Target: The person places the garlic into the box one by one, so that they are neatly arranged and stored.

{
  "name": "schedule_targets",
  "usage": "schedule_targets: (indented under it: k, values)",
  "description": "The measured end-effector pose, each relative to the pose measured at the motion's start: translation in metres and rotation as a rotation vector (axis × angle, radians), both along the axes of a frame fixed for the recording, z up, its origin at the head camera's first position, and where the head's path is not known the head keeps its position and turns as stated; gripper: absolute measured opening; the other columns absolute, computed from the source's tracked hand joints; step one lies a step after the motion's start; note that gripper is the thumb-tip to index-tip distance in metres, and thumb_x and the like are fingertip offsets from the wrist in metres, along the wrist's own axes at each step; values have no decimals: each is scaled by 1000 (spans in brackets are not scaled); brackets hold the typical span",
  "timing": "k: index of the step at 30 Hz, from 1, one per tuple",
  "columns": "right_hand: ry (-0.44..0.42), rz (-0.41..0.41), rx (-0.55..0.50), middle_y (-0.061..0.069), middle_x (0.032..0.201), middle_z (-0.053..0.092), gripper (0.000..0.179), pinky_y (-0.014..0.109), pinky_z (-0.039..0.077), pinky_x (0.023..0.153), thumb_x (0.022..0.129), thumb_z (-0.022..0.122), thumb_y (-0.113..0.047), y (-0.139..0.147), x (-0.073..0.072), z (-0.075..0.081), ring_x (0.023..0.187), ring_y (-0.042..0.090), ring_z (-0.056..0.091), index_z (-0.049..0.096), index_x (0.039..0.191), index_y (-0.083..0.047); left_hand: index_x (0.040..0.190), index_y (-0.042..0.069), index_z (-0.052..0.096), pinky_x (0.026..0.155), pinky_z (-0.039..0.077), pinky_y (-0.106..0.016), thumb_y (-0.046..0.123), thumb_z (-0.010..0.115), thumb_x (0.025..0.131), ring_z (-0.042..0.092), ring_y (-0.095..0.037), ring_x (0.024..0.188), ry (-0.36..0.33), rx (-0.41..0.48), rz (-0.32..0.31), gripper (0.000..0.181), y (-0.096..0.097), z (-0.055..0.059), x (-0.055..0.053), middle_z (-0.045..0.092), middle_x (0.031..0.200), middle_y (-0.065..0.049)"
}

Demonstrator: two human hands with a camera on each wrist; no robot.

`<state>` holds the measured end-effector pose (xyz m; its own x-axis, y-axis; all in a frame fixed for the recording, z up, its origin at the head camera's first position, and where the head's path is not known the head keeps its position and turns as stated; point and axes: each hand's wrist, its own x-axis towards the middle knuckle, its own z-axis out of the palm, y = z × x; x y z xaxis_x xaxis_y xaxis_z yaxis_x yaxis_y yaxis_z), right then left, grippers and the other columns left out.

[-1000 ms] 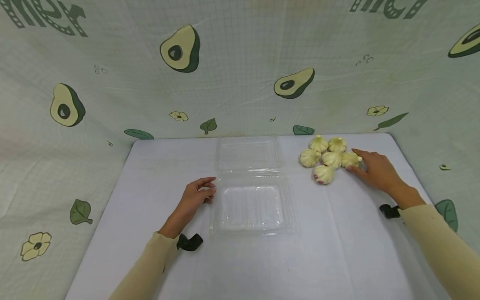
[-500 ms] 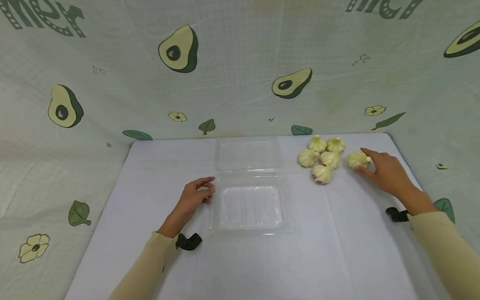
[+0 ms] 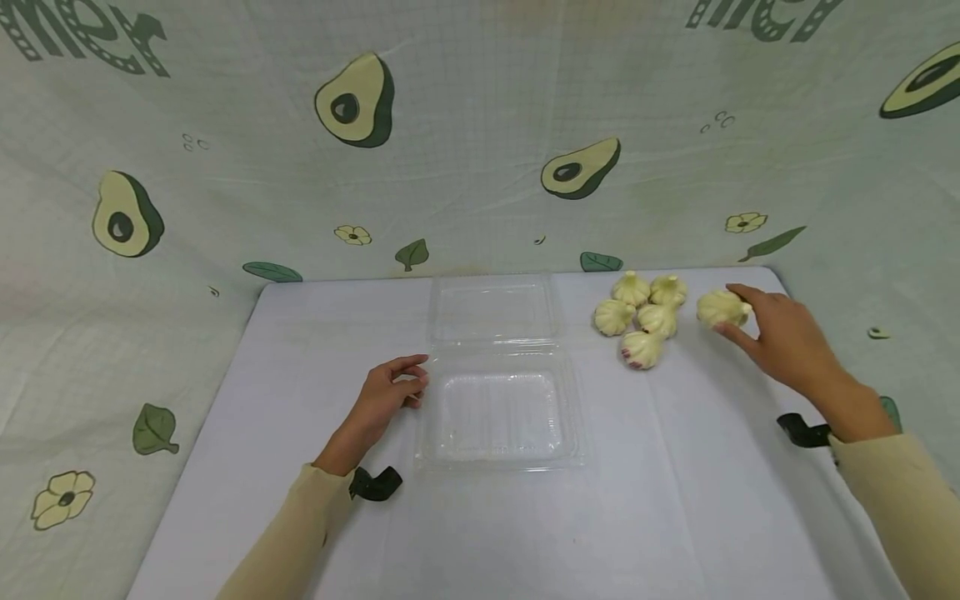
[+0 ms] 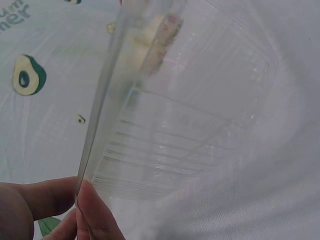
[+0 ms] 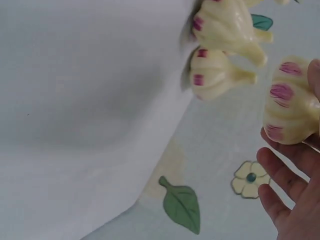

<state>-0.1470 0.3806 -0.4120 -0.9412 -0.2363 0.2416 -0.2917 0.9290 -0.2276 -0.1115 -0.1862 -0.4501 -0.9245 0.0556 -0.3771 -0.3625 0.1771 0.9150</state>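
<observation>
A clear plastic clamshell box (image 3: 501, 460) lies opened out on the white table, its lid (image 3: 491, 310) folded back toward the rear. My left hand (image 3: 381, 400) pinches the left rim of the box between thumb and fingers, as the left wrist view shows. At the right, my right hand (image 3: 787, 337) holds a garlic bulb (image 3: 722, 308) between thumb and fingers, lifted off the table. Pink streaks mark that bulb (image 5: 287, 102) in the right wrist view. Several more garlic bulbs (image 3: 657, 321) sit grouped just left of it.
The white tabletop (image 3: 525, 533) ends at a hanging cloth (image 3: 465, 150) printed with avocados and leaves, behind and on both sides. A black wrist camera mount (image 3: 377, 483) sits by the left wrist, another mount (image 3: 804, 430) by the right.
My right hand has drawn one garlic bulb rightward out of the group and raised it a little. The left hand and the box stay in place.
</observation>
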Motion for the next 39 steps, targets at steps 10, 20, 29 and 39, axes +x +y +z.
schedule_targets:
  k: [10,20,29,39]
  values:
    - [48,127,7,34,134,62,69,72,42,100,88,85,-11,-46,12,27,120,56,57,53,145,9,146,-2,60,68,56,-22,1,65,103,61,-14,82,6,0,-6,43,-1,-3,-1,61,109,-8]
    - [80,320,-22,24,130,65,71,67,42,102,83,90,-11,-100,22,40,123,48,57,56,143,3,146,-2,59,68,56,-22,2,65,103,61,-14,82,6,8,-9,44,-1,-2,0,62,109,-7]
    - [66,477,-25,14,134,66,67,59,45,104,85,89,-19,-144,20,36,123,38,59,58,142,-1,146,-1,60,69,56,-23,2,65,103,61,-14,82,6,8,-6,43,-1,-2,-2,61,110,-8]
    - [55,641,-26,7,136,66,61,56,47,104,93,82,-31,-188,16,26,125,34,61,58,143,-5,146,-2,60,69,56,-22,1,65,102,62,-13,80,7,18,-6,45,-2,-3,-2,61,112,-8]
